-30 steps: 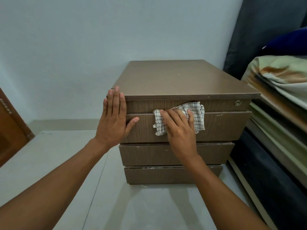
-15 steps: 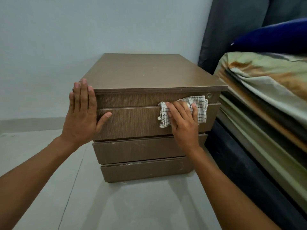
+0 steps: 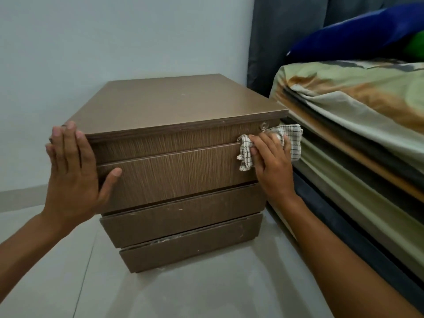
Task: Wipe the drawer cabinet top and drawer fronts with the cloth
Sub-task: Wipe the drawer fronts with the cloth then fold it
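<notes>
A: At right of centre, right hand (image 3: 270, 166) lies flat, fingers spread, pressing the white checked cloth (image 3: 291, 141) against the right end of the second drawer front (image 3: 174, 177). Palm pins it, no pinch grip. Cloth bunches up and hangs past the cabinet's right edge.

B: Left hand?

A: Left hand (image 3: 71, 171) is flat and spread, holding nothing, on the left front corner of the brown wood-grain drawer cabinet (image 3: 183, 104). Fingertips reach the top's edge, thumb rests on that second front.

B: Other details on the cabinet?

A: Small round metal lock (image 3: 264, 125) on the top strip, just above the cloth. Two lower drawer fronts (image 3: 181, 216), scuffed. Top surface is bare.

B: Surroundings?

A: Pale tiled floor (image 3: 183, 290) in the lower frame, light blue wall (image 3: 114, 42) upper left. Bed with green and orange sheet (image 3: 355, 92) at right, just beside the cabinet; dark blue pillow (image 3: 351, 35) on it, grey curtain (image 3: 280, 31) behind.
</notes>
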